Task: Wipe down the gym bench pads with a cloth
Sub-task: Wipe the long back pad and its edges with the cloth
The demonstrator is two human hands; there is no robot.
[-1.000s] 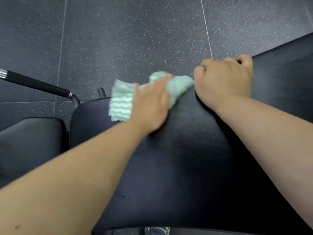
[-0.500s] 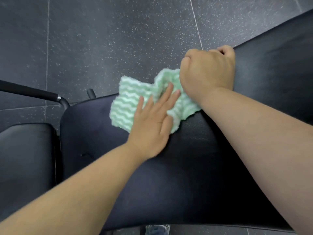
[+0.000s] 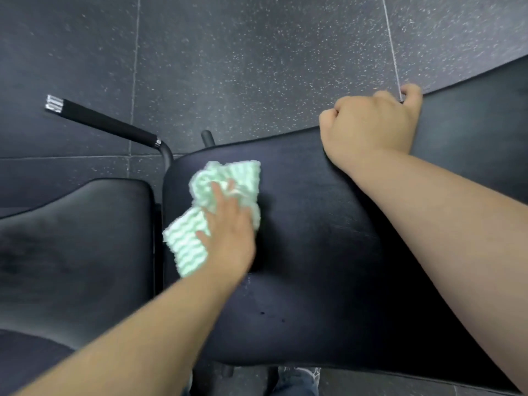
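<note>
Near left end of long back pad (image 3: pixel 328 238), left hand (image 3: pixel 231 227) presses green-white cloth (image 3: pixel 200 212) flat, fingers (image 3: pixel 218 195) spread loosely over it, pinning not pinching. Cloth partly bunched, one flap trailing toward gap beside seat pad (image 3: pixel 77 247). Right hand (image 3: pixel 371 124) curled shut over far edge of back pad, bracing. My judgement: keep palm pressure even, work overlapping strokes, unfold bunched cloth for fuller contact, stop flap snagging in gap. Seat pad looks not yet reached.

A gym: padded black bench (image 3: pixel 314 252), speckled rubber floor tiles (image 3: pixel 243 52), a foam-sleeved handle bar (image 3: pixel 108 122).
</note>
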